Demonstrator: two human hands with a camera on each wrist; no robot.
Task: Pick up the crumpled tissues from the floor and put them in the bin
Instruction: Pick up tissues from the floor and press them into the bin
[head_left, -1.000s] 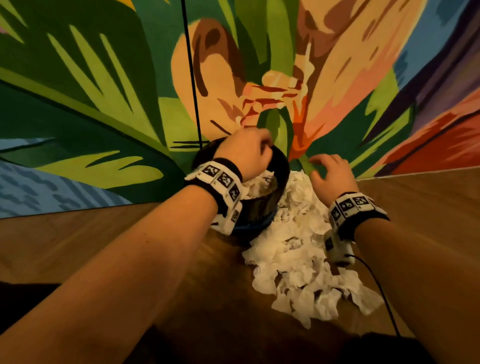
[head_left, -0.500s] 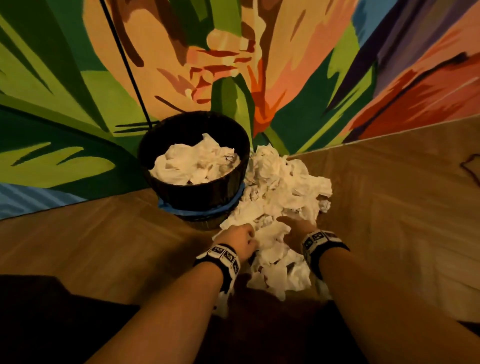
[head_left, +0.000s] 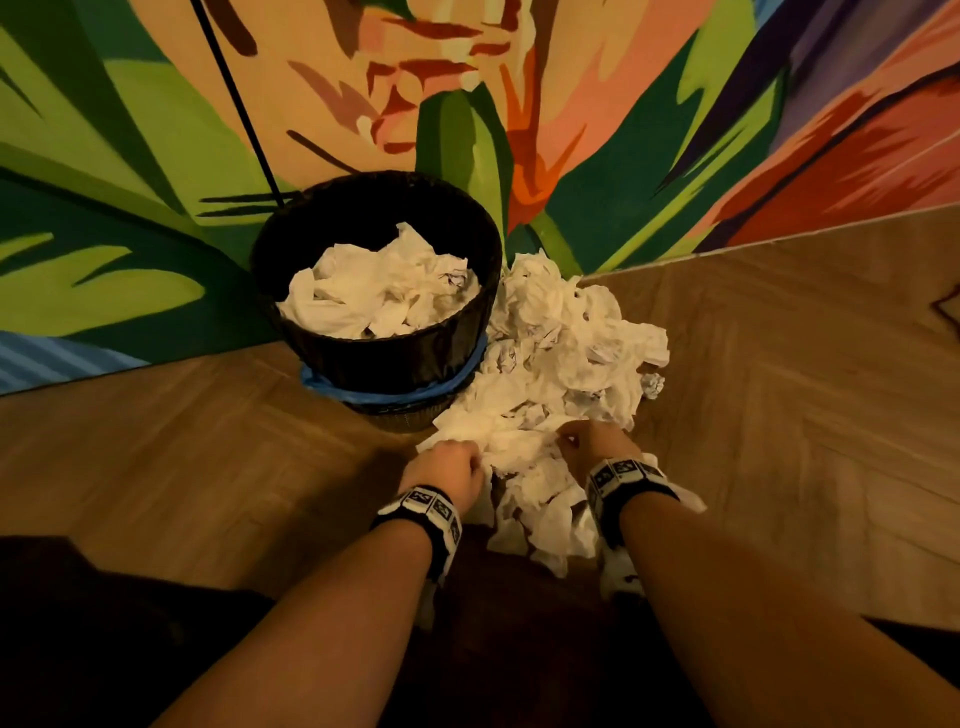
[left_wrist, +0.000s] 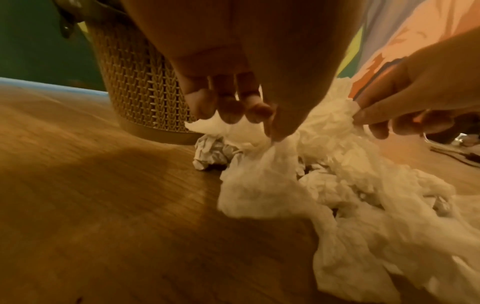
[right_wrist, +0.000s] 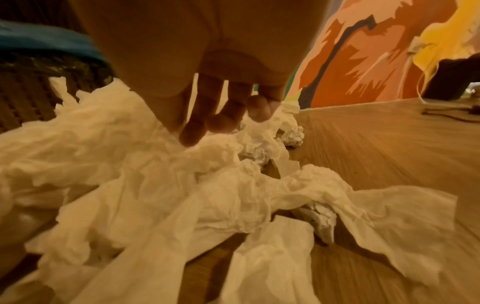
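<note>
1. Crumpled tissues (head_left: 561, 353) lay heaped on the wooden floor (head_left: 805, 364), touching the right side of the bin (head_left: 395, 358) and trailing back toward the person. The bin already held a mound of tissue, near its rim.
2. Left hand (head_left: 441, 467) sat at the near left edge of the heap, fingers (left_wrist: 231, 115) curled down and pinching a tissue bunch against the thumb.
3. Right hand (head_left: 592, 447) was at the near right edge, fingers (right_wrist: 197, 127) bent into the paper; the left wrist view showed it pinching a fold.
4. Handling, as judged: very light, soft, compressible, not fragile, prone to shedding loose sheets. Best taken from underneath in a gathered clump, squeezed between both hands.
5. Tight small balls (right_wrist: 293, 137) lay at the far edge; likely separate pickups.
</note>
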